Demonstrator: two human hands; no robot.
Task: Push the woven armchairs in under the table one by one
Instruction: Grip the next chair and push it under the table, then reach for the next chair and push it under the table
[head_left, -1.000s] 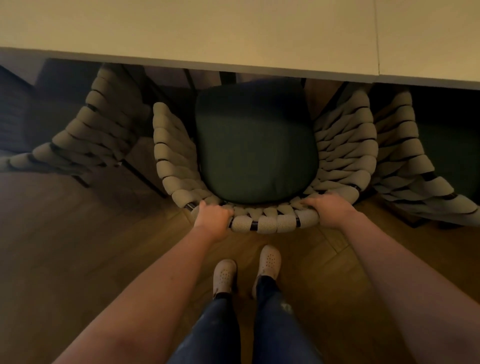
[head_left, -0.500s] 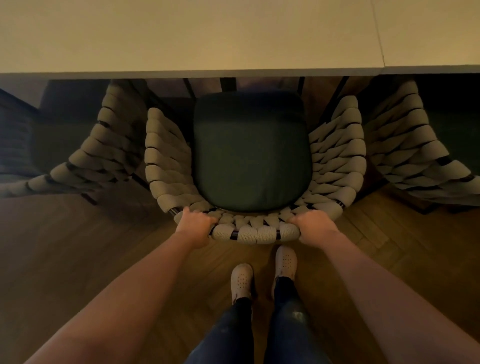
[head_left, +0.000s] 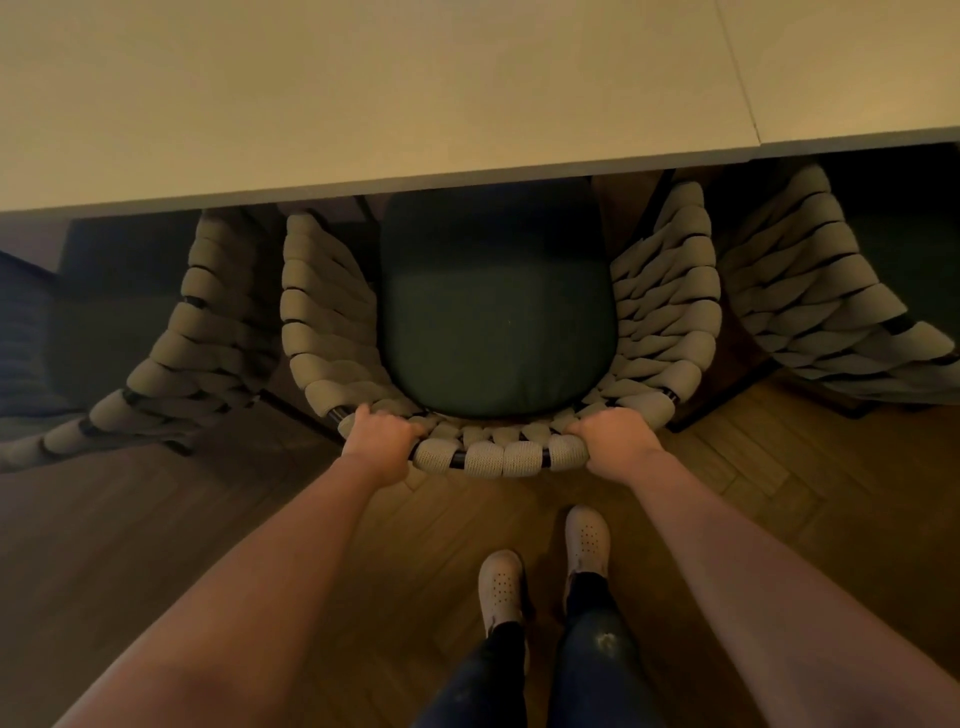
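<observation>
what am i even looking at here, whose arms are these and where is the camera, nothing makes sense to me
There is no machine here. A person wears a wide-angle camera on the head, so you look down along their own two bare arms to their pale perforated shoes on the brown wooden floor.

Across the top runs the flat pale tabletop; no objects show on the part in view. In front of the person stands a beige woven-rope armchair with a dark green seat cushion, its front already under the table edge.

The left hand and the right hand each grip the chair's curved back rim, as if to push it. Two matching woven armchairs stand beside it, one to the left and one to the right.
</observation>
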